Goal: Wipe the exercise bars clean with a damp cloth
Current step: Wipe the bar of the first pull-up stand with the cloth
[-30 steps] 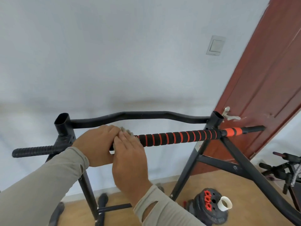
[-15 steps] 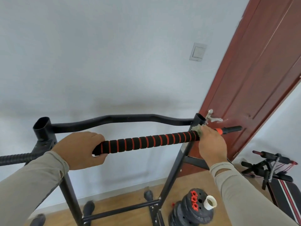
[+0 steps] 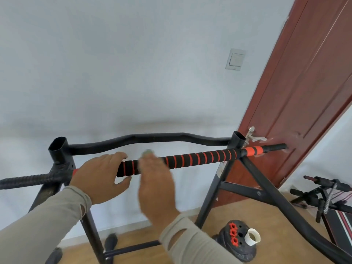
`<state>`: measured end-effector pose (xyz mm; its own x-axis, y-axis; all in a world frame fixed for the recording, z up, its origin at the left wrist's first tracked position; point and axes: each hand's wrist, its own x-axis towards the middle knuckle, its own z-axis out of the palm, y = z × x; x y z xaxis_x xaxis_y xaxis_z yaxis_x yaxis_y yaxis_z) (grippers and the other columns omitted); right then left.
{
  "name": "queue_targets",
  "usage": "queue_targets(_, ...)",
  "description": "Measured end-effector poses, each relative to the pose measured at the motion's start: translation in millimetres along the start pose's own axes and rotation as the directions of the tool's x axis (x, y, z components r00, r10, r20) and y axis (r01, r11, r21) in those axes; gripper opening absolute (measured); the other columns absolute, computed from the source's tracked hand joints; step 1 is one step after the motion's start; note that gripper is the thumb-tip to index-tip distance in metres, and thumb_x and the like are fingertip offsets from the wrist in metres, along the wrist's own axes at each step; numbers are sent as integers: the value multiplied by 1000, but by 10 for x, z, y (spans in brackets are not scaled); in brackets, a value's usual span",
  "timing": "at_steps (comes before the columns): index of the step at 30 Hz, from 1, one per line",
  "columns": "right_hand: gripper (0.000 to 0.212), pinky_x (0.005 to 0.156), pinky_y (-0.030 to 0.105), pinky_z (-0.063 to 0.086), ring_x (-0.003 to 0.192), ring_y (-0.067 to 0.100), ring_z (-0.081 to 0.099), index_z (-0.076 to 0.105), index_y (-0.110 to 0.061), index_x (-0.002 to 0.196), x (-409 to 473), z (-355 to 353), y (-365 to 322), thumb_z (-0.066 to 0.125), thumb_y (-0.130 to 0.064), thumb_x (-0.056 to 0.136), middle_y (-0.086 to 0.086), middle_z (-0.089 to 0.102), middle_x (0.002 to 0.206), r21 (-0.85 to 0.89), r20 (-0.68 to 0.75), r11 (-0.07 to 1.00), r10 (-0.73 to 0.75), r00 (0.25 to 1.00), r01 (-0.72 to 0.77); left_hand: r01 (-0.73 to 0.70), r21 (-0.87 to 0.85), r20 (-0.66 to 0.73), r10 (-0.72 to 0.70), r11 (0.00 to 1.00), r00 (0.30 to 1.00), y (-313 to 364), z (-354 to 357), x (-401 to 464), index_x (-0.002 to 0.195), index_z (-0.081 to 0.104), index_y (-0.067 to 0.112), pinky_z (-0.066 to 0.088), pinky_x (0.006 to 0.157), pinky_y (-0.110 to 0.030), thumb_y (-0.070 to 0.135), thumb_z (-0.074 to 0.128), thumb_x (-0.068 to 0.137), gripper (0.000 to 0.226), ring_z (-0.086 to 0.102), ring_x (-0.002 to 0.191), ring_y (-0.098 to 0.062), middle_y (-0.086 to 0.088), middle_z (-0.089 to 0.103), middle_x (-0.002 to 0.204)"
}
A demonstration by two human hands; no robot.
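A black bar with red rings point(image 3: 198, 158) runs across the black exercise frame point(image 3: 59, 149) at chest height. My left hand point(image 3: 101, 176) grips the bar near its left end, thumb underneath. My right hand point(image 3: 155, 180), blurred by motion, lies over the bar just right of the left hand, holding a small pale cloth point(image 3: 147, 153) against the foam; only a tip of the cloth shows above the fingers. A curved black bar point(image 3: 152, 139) joins the two uprights behind.
A red-brown door point(image 3: 297, 96) with a metal handle point(image 3: 253, 137) stands right of the frame, close to the bar's end. Weight plates point(image 3: 236, 241) with a white cup lie on the wooden floor. More exercise gear point(image 3: 323, 193) stands at the far right.
My right hand swept the cloth along the bar out to its right end, then back left beside my left hand. My left hand stayed gripping the left end.
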<state>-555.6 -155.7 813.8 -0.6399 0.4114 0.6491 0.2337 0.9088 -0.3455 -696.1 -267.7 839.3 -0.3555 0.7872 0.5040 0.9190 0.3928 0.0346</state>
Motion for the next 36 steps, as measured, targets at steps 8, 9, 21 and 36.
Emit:
queue_targets(8,45,110,36,47,127,18,61,66,-18,134,183,-315,463,55,-2,93,0,67,136,-150,93,971,-172,981,185,128,-24,67,-127,991,990,-61,-1,26,113,41,32,49,55,-30,54,66,80,47,61,59,-13,13,61,71)
queue_targets(9,46,108,37,49,124,17,63,65,-18,134,199,-471,682,54,-3,93,-1,68,134,-234,125,962,-113,986,140,122,-17,77,-120,992,990,-63,-10,32,106,42,33,49,55,-29,53,66,81,40,58,56,-10,14,59,68)
queue_targets(21,25,67,36,48,86,37,69,65,-16,110,270,-1359,1819,50,-2,96,11,72,96,-318,-194,755,540,819,-573,60,-26,243,-52,998,969,-139,-140,133,82,46,36,46,54,-20,65,52,81,29,55,53,-5,11,58,59)
queue_targets(36,38,120,37,35,138,18,51,64,-16,138,87,271,-392,55,-17,100,-1,64,141,-26,61,990,-138,989,140,-1,-117,-69,-8,993,998,-81,-38,-26,116,57,18,47,73,-25,26,79,67,54,70,76,-20,6,73,91)
